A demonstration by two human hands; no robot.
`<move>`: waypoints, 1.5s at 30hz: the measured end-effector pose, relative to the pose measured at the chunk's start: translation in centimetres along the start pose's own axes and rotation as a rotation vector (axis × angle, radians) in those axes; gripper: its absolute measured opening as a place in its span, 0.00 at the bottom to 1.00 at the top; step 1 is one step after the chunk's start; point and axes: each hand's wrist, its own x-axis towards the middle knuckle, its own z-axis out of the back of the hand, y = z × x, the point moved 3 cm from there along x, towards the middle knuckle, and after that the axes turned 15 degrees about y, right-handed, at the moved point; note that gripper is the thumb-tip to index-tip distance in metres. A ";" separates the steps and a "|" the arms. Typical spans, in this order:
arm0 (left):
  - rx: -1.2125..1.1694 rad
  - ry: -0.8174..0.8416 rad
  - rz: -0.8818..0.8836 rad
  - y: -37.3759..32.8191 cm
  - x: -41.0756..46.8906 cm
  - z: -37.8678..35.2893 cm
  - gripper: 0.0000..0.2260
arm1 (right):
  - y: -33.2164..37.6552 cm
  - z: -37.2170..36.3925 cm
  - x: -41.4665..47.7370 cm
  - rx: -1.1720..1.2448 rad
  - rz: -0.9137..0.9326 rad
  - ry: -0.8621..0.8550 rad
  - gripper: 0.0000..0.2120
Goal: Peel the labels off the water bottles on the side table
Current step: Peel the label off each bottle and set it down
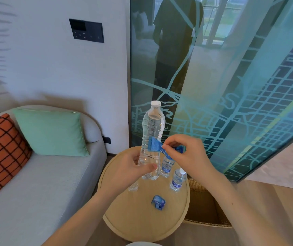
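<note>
Head camera puts the grey sofa at your 9 o'clock and the round wooden side table straight below your hands. Your left hand curls fingers and thumb round the lower body of the clear bottle, holding it upright above the table's 12 o'clock edge, white cap on. Your right hand pinches the blue label between thumb and forefinger. The strip is partly free, with one end stuck at the bottle's mid-height.

Expect the bottle to be full, so fairly heavy, with thin ribbed walls that give if you squeeze. Grip low on the ribs and it should not slip. The label is light, thin film that looks apt to tear, so take it close to the stuck end and pull along the bottle's curve.

Count four bottles: the one in hand, a labelled bottle at the tabletop's 1 o'clock, a second labelled bottle at 2 o'clock, and a bare-looking bottle half hidden behind your left hand at 10 o'clock. One crumpled label lies at 4 o'clock of centre. That makes four labels: one off, one half peeled, two untouched.
</note>
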 end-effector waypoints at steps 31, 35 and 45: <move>-0.189 0.009 0.047 0.6 -0.3 -0.4 0.12 | 2.3 -2.0 -1.1 -0.391 0.159 0.179 0.04; -0.191 0.011 0.060 0.8 -0.2 -0.4 0.12 | 2.5 -2.1 -1.3 -0.406 0.173 0.181 0.03; -0.174 0.013 0.079 0.8 -0.5 -0.8 0.12 | 2.5 -2.4 -1.8 -0.430 0.187 0.217 0.04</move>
